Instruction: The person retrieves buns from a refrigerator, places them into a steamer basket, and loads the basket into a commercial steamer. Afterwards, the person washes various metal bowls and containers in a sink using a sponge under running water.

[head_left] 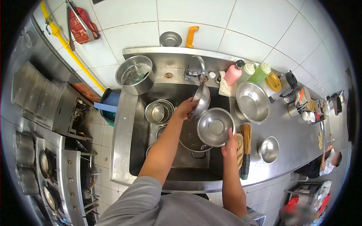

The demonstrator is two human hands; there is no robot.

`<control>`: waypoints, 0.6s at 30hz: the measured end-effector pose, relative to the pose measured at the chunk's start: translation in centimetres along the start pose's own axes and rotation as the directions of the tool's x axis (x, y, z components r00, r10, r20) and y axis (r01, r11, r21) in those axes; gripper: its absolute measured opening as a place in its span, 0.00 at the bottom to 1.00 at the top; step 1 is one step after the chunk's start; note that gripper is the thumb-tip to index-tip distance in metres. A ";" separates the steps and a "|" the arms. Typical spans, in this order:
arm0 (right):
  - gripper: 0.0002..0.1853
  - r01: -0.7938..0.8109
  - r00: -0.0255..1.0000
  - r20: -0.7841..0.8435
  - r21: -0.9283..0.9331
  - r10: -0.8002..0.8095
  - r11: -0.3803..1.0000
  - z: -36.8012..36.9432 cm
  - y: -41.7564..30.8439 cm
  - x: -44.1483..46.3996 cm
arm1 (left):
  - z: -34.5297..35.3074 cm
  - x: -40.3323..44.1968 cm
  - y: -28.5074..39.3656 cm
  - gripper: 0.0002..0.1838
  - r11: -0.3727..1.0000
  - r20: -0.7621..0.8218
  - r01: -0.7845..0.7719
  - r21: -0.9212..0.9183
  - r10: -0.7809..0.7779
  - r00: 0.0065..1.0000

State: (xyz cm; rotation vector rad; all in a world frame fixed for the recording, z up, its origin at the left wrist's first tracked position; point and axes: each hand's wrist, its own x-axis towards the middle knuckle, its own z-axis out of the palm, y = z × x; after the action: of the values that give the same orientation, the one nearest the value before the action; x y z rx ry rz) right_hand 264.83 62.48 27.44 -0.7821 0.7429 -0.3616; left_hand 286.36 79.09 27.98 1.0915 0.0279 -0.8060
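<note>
My left hand (186,108) grips a steel bowl (202,101), tilted on its side beneath the faucet (200,62). In my right hand (229,146) is a second steel bowl (215,127), held by its lower right rim with its round inside facing me. Both bowls are over the sink (177,174), close beside each other; I cannot tell whether they touch. Below them a larger round vessel (196,145) lies in the basin, partly hidden by the bowls. Nested steel pots (155,112) stand at the basin's left side.
A perforated steel bowl (252,101), a bamboo brush (246,147) and a small steel bowl (269,150) are on the right counter. Bottles, including a pink one (232,73), line the back. A large pot (135,75) stands back left. Another person (327,164) is far right.
</note>
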 end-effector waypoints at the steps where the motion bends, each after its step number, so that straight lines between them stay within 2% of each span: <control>1: 0.25 0.034 0.999 0.033 -0.056 -0.032 0.998 0.8 0.1 0.5 | -0.5 0.1 -0.5 0.19 0.997 0.023 0.050 -0.063 -0.049 0.999; 3: 0.26 0.083 0.994 0.085 -0.143 -0.071 0.986 3.8 0.2 0.3 | -1.2 -0.7 -0.7 0.26 0.981 0.114 0.127 -0.144 -0.111 0.987; 4: 0.27 0.097 0.992 0.102 -0.176 -0.080 0.980 5.6 0.0 -0.3 | -2.1 -0.2 -1.2 0.26 0.980 0.109 0.138 -0.145 -0.123 0.986; 6: 0.30 0.152 0.957 0.260 -0.080 -0.127 0.985 5.5 2.2 2.4 | -4.4 1.5 -3.2 0.26 0.987 -0.060 -0.018 0.163 0.028 0.998; 7: 0.30 0.129 0.964 0.247 -0.091 -0.103 0.987 5.7 2.6 2.9 | -4.2 0.4 -2.8 0.27 0.944 -0.145 -0.094 0.318 0.146 0.979; 8: 0.30 0.033 0.946 0.323 -0.065 -0.011 0.997 6.1 2.9 3.6 | -4.7 0.0 -2.6 0.27 0.948 -0.162 -0.071 0.311 0.126 0.979; 9: 0.30 -0.067 0.914 0.398 -0.045 0.080 0.997 6.6 3.3 3.7 | -5.6 -0.4 -2.5 0.27 0.925 -0.115 -0.182 0.334 0.231 0.966; 10: 0.30 -0.094 0.914 0.391 -0.055 0.108 0.994 6.7 3.5 3.3 | -6.5 -1.3 -2.8 0.27 0.889 -0.068 -0.291 0.353 0.335 0.940; 11: 0.30 -0.082 0.911 0.360 -0.315 0.199 0.946 7.5 2.8 2.3 | -6.8 -3.0 -2.4 0.27 0.896 -0.090 -0.274 0.351 0.323 0.942; 12: 0.30 -0.062 0.908 0.314 -0.552 0.276 0.832 8.1 2.7 1.8 | -6.7 -4.9 -1.3 0.25 0.924 -0.083 -0.221 0.314 0.258 0.962; 14: 0.27 -0.079 0.894 0.299 -0.626 0.333 0.776 6.3 4.3 3.7 | -8.7 -6.9 -1.3 0.24 0.946 -0.074 -0.169 0.276 0.196 0.978; 15: 0.26 -0.084 0.908 0.278 -0.614 0.315 0.785 5.2 5.5 5.3 | -11.2 -7.7 -2.2 0.22 0.989 0.010 -0.148 -0.004 0.148 0.989; 16: 0.25 -0.088 0.920 0.256 -0.601 0.296 0.794 4.7 5.9 6.3 | -13.5 -8.4 -3.2 0.21 0.956 0.106 -0.091 -0.280 0.125 0.986; 17: 0.25 -0.084 0.919 0.261 -0.601 0.295 0.795 4.8 5.6 6.7 | -15.3 -9.1 -4.3 0.20 0.973 -0.041 -0.098 -0.209 0.092 0.995; 18: 0.25 -0.090 0.941 0.233 -0.523 0.244 0.848 5.0 5.2 6.8 | -17.1 -9.7 -5.8 0.19 0.986 -0.190 -0.091 -0.139 0.064 0.980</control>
State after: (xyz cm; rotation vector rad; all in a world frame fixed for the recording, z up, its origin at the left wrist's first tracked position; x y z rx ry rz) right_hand 273.32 64.69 22.80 -1.2285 0.6237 0.1258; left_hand 281.97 96.98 18.91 1.0183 0.1973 -0.6205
